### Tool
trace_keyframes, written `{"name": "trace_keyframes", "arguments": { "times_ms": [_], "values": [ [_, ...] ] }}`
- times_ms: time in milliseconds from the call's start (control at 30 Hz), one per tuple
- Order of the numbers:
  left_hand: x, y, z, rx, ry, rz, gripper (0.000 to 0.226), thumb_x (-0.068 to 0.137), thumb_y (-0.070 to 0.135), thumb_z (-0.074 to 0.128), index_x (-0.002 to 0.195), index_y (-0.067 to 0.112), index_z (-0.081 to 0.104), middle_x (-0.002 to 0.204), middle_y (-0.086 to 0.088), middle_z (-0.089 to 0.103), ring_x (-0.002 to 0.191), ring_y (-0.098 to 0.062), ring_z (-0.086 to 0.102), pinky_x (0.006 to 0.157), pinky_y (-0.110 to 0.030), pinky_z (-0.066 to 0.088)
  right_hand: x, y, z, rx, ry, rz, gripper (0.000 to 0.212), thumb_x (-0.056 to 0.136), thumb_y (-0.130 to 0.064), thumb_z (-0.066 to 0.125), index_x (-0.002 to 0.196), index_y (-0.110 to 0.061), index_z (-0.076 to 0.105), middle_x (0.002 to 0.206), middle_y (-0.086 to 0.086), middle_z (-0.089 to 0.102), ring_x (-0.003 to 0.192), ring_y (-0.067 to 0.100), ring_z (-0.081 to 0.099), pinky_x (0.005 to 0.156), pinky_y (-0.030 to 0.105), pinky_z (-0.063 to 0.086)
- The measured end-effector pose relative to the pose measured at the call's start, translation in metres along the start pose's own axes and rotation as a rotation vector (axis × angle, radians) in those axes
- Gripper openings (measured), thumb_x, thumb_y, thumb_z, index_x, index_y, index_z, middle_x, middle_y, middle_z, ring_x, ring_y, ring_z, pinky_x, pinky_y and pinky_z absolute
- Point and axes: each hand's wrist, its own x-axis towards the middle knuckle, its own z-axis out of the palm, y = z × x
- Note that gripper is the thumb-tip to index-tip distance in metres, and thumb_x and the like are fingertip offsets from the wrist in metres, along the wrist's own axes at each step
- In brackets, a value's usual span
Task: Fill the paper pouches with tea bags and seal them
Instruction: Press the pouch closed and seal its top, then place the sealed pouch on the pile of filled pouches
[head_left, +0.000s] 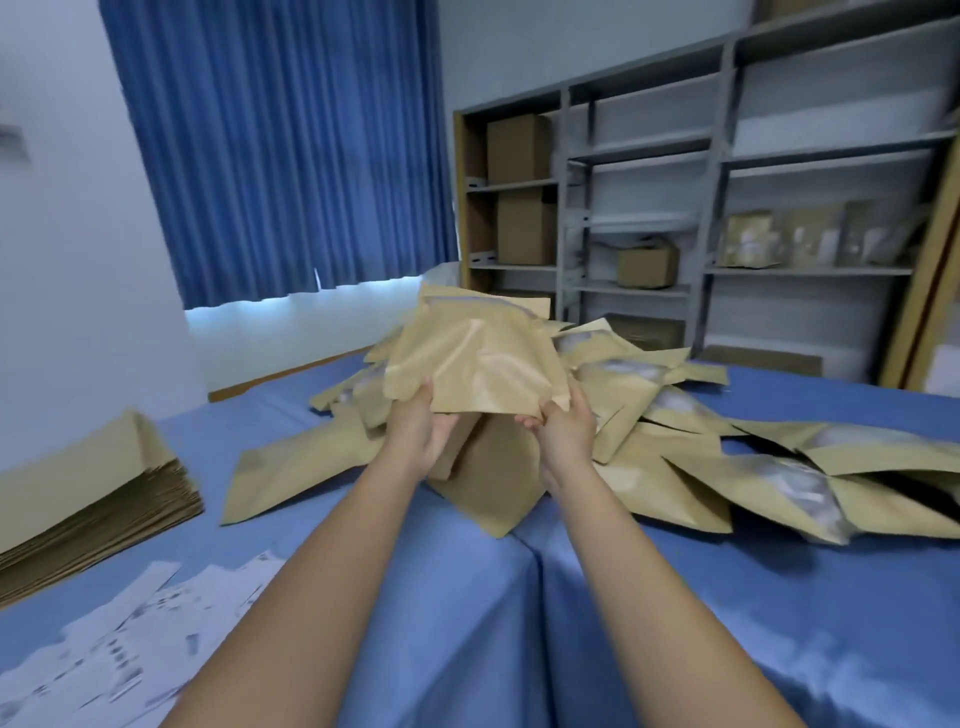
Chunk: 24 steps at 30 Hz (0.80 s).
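Head view shows me holding one paper pouch (467, 364) up over the middle of the worktop (675, 623). My left hand (421, 426) grips its lower left corner with the fingers curled under it. My right hand (563, 423) pinches the lower right corner the same way. The pouch looks puffed, so I judge it filled, though I cannot tell whether its mouth is sealed. It hangs just above the heap of pouches (675, 415) that spreads from the middle toward the right edge. Several of those show white contents through a window.

I take this for the hand-off of a finished pouch. The next move calls for laying it on the heap, then reaching to the left edge for a fresh one from the stack of flat pouches (88, 499). The white sachets (130, 639) at the near left corner are blurred; I take them for the tea bags.

The heap crowds the middle, so a pouch dropped carelessly could slide off it. Beyond the far edge stand grey shelves (649, 208) with cardboard boxes (519, 150) and a blue curtain (280, 145), all well apart from my work.
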Motion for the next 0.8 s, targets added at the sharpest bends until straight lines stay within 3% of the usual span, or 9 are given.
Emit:
{"name": "trace_keyframes", "arguments": {
  "times_ms": [67, 133, 267, 333, 433, 533, 600, 700, 800],
  "values": [
    [0.018, -0.009, 0.026, 0.095, -0.065, -0.157, 0.033, 0.103, 0.017, 0.038, 0.133, 0.005, 0.042, 0.139, -0.021, 0.046, 0.118, -0.038, 0.054, 0.085, -0.048, 0.049, 0.028, -0.016, -0.008, 0.209, 0.015, 0.052, 0.049, 0.098, 0.004, 0.041, 0.144, -0.011, 0.035, 0.131, 0.019, 0.051, 0.075, 0.024, 0.062, 0.073, 0.022, 0.057],
    [0.027, -0.020, 0.039, 0.410, -0.033, -0.323, 0.043, 0.100, 0.024, 0.046, 0.138, 0.005, 0.037, 0.138, -0.026, 0.042, 0.118, -0.043, 0.053, 0.084, -0.047, 0.050, 0.047, -0.022, -0.016, 0.341, -0.007, 0.213, 0.037, 0.099, -0.002, 0.043, 0.135, 0.002, 0.037, 0.134, 0.028, 0.047, 0.095, 0.033, 0.063, 0.095, 0.033, 0.051],
    [0.026, -0.039, 0.030, 0.730, 0.016, -0.335, 0.045, 0.100, 0.031, 0.048, 0.136, 0.007, 0.040, 0.130, -0.021, 0.048, 0.106, -0.036, 0.059, 0.087, -0.044, 0.052, 0.048, 0.001, -0.027, 0.334, -0.032, 0.446, 0.015, 0.097, 0.002, 0.045, 0.113, 0.004, 0.047, 0.127, 0.027, 0.043, 0.122, 0.042, 0.051, 0.106, 0.038, 0.041],
    [0.017, -0.043, 0.018, 0.887, -0.053, -0.350, 0.035, 0.100, 0.036, 0.046, 0.124, 0.011, 0.052, 0.124, -0.014, 0.054, 0.103, -0.031, 0.060, 0.092, -0.043, 0.052, 0.041, 0.023, -0.025, 0.301, -0.065, 0.502, 0.012, 0.097, 0.005, 0.041, 0.107, 0.007, 0.048, 0.123, 0.028, 0.046, 0.119, 0.038, 0.053, 0.105, 0.037, 0.043],
    [0.003, -0.039, 0.002, 1.023, -0.168, -0.330, 0.024, 0.101, 0.032, 0.043, 0.095, 0.016, 0.060, 0.092, -0.003, 0.062, 0.083, -0.020, 0.063, 0.079, -0.035, 0.057, 0.029, 0.053, -0.005, 0.175, -0.146, 0.540, 0.020, 0.099, -0.001, 0.039, 0.112, 0.007, 0.051, 0.112, 0.023, 0.055, 0.094, 0.026, 0.060, 0.077, 0.030, 0.052],
    [-0.006, -0.022, -0.016, 1.113, -0.113, -0.204, 0.019, 0.100, 0.029, 0.046, 0.102, 0.015, 0.059, 0.083, -0.001, 0.059, 0.073, -0.013, 0.058, 0.057, -0.023, 0.049, 0.011, 0.078, 0.026, 0.113, -0.159, 0.552, 0.022, 0.100, -0.006, 0.037, 0.105, 0.000, 0.058, 0.104, 0.019, 0.061, 0.088, 0.025, 0.060, 0.071, 0.036, 0.048],
    [-0.009, -0.004, -0.037, 1.178, -0.056, -0.105, 0.020, 0.099, 0.025, 0.046, 0.109, 0.015, 0.062, 0.096, -0.005, 0.063, 0.090, -0.019, 0.062, 0.072, -0.031, 0.054, -0.006, 0.093, 0.052, 0.109, -0.172, 0.561, 0.024, 0.101, -0.009, 0.038, 0.090, -0.005, 0.059, 0.092, 0.013, 0.063, 0.080, 0.020, 0.061, 0.064, 0.034, 0.049],
    [-0.017, 0.034, -0.079, 1.259, 0.059, 0.025, 0.022, 0.097, 0.016, 0.047, 0.112, 0.012, 0.063, 0.111, -0.007, 0.066, 0.107, -0.022, 0.060, 0.093, -0.035, 0.050, -0.043, 0.122, 0.098, 0.189, -0.234, 0.598, 0.028, 0.101, -0.005, 0.034, 0.086, -0.005, 0.057, 0.089, 0.010, 0.060, 0.080, 0.015, 0.058, 0.077, 0.027, 0.051],
    [-0.028, 0.080, -0.130, 1.482, 0.206, 0.173, 0.027, 0.095, 0.013, 0.046, 0.117, 0.009, 0.061, 0.121, -0.009, 0.060, 0.107, -0.022, 0.058, 0.089, -0.024, 0.043, -0.084, 0.157, 0.149, 0.256, -0.327, 0.683, 0.029, 0.101, -0.004, 0.032, 0.088, -0.004, 0.058, 0.087, 0.010, 0.060, 0.081, 0.016, 0.059, 0.092, 0.028, 0.045]
  ]
}}
